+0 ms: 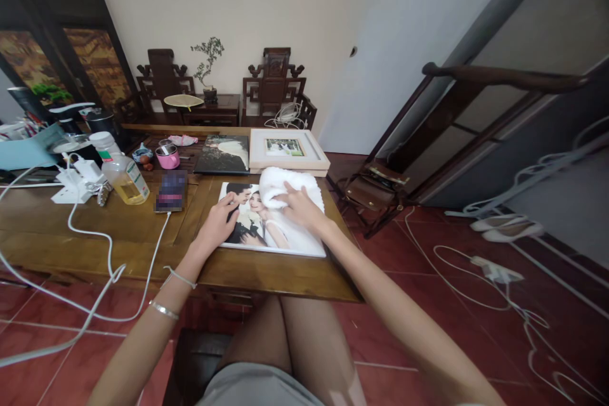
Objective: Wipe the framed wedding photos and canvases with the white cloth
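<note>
A large photo print [266, 235] of a couple lies flat near the front edge of the wooden table [118, 228]. My left hand [219, 221] rests on the print's left side, fingers spread flat, holding it down. My right hand [297, 203] presses a bunched white cloth [276, 185] onto the upper middle of the print, fingers closed over the cloth.
Behind the print lie a white framed photo [288, 149] and a dark photo album [223, 153]. To the left are a phone [171, 191] on a white cable, an oil bottle [126, 181], a pink cup [168, 157] and a power strip [76, 184]. Cables trail across the red floor at right.
</note>
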Motion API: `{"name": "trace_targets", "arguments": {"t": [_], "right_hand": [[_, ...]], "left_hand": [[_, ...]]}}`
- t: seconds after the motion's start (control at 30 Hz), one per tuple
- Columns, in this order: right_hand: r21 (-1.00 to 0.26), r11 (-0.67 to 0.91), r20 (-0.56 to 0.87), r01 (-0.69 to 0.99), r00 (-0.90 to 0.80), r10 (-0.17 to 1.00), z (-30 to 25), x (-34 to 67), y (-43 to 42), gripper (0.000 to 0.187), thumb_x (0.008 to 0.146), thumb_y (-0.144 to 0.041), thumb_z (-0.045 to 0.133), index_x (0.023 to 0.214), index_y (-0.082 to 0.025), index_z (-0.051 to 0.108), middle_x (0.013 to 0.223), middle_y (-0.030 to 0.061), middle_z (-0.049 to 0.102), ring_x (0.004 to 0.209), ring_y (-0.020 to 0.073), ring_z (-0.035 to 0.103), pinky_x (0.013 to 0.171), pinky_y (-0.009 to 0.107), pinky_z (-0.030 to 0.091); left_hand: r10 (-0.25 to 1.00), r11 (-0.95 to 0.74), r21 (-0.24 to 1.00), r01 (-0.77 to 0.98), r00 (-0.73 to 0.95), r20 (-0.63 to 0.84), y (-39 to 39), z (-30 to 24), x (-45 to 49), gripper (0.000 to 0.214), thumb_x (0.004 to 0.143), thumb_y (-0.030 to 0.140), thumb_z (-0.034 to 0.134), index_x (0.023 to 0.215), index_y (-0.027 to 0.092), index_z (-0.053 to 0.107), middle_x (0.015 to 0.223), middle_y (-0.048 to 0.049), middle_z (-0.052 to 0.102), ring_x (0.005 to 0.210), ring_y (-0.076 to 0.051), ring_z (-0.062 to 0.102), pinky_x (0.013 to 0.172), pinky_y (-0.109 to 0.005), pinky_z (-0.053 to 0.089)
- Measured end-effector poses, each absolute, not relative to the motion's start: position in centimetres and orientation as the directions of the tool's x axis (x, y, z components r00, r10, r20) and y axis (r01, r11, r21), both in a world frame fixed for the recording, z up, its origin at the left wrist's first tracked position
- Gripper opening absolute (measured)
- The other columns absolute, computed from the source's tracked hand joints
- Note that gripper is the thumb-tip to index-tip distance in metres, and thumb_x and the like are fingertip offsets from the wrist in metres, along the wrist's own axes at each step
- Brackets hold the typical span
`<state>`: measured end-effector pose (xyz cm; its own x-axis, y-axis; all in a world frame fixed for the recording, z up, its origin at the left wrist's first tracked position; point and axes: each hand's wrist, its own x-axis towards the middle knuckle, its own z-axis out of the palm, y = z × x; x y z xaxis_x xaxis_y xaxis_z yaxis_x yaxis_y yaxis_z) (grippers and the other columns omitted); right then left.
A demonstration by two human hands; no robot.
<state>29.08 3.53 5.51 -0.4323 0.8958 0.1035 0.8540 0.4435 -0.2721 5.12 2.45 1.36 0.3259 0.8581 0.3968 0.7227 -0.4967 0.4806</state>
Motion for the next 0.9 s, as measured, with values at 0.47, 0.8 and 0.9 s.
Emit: {"name": "trace_targets", "arguments": {"t": [0.47,0.8,0.9], "right_hand": [[-0.327,0.603,0.072,0.727,-0.617,0.783,5.5,28.5,-5.3,0.059,0.061,0.001,0.041,0.11,-0.018,0.069,0.148,0.0066,0.041,0.144,0.0313,0.016,0.111,0.067,0.011],[-0.261,0.485,0.088,0.834,-0.48,0.873,6.4,25.1,5.6,0.052,0.075,-0.004,0.042,0.119,-0.018,0.065,0.125,0.0136,0.063,0.138,0.0358,0.029,0.102,0.071,0.02],[-0.245,0.54,0.078,0.805,-0.539,0.839,6.3,24.7,2.0,0.056,0.073,-0.004,0.042,0.122,-0.021,0.063,0.139,0.0103,0.053,0.14,0.0348,0.023,0.104,0.071,0.018]], "left_hand": [[0.874,-0.472,0.47,0.746,0.325,0.361,2.6,1.3,5.4,0.04,0.091,0.02,0.042,0.127,0.017,0.058,0.14,-0.0117,0.052,0.136,-0.025,0.04,0.113,-0.044,0.033],[0.849,-0.514,0.456,0.726,0.356,0.39,3.2,1.2,5.1,0.039,0.091,0.024,0.044,0.123,0.013,0.061,0.138,-0.0138,0.054,0.134,-0.025,0.043,0.113,-0.041,0.033],[0.849,-0.51,0.478,0.715,0.329,0.413,3.2,1.3,5.2,0.041,0.088,0.021,0.044,0.126,0.012,0.059,0.137,-0.0135,0.055,0.133,-0.025,0.045,0.113,-0.042,0.034]]}}
